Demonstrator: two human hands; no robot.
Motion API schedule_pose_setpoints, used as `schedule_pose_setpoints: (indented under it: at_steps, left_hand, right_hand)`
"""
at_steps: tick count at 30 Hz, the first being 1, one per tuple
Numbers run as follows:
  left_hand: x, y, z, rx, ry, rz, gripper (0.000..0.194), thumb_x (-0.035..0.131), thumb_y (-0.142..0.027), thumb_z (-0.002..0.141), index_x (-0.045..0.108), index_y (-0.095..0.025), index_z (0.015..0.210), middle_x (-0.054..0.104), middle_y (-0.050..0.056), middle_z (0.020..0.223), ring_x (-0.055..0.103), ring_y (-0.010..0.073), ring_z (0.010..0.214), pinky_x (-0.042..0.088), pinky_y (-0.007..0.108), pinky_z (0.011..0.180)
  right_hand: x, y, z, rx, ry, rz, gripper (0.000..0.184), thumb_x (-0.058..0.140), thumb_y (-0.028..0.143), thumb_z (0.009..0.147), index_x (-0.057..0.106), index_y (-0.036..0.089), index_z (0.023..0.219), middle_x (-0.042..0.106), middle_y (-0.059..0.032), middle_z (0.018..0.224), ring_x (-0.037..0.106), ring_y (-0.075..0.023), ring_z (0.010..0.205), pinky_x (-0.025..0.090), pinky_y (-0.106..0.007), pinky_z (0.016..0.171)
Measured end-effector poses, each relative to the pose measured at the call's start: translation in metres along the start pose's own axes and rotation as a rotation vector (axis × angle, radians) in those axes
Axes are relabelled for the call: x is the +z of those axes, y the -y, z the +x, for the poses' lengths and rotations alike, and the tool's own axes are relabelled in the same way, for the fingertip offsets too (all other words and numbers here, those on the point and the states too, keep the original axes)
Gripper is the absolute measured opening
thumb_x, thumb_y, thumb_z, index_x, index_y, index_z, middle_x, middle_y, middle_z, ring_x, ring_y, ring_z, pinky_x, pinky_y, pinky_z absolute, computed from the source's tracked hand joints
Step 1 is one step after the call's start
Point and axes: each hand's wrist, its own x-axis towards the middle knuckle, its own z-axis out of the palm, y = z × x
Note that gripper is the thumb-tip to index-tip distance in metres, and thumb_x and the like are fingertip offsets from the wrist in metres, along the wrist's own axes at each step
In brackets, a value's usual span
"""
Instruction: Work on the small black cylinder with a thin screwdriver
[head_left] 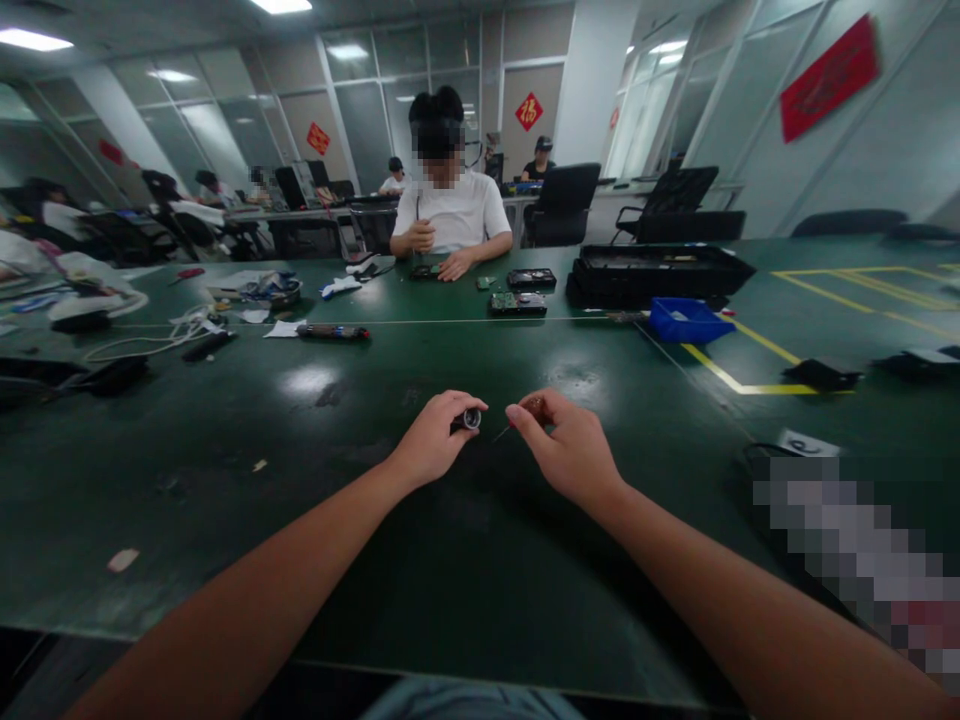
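My left hand (431,442) is closed around a small dark cylinder (471,419), whose round, silvery open end faces right. Most of its body is hidden by the fingers. My right hand (576,450) pinches what looks like a small screwdriver (535,406) with a reddish-brown handle. Its thin shaft slants down and left toward the cylinder, and a small gap separates the two. Both hands are held above the green table (480,570), near its front edge.
Across the table a person (454,215) works on a dark device. Hard drives (517,303), a blue bin (690,320) and a long black tray (660,268) stand ahead. A dark tool (334,332) and white cables (176,335) lie left. A blurred-out object (862,550) is at right.
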Motion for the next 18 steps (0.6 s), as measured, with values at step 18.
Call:
schedule_pose_setpoints:
  at_steps: [18]
  left_hand:
    - [-0.0008,-0.0037,-0.0016,-0.026,-0.049,-0.031,0.039,0.068,-0.02,0.087,0.062,-0.024,0.126,0.066,0.006,0.126,0.058,0.0244,0.12,0.042,0.044,0.107]
  right_hand:
    - [0.0053,-0.0056,-0.0034,-0.022,-0.095,0.264,0.02,0.054,0.036,0.097,0.063,0.021,0.107,0.074,-0.0066,0.091,0.07,-0.0197,0.079,0.054,-0.035,0.074]
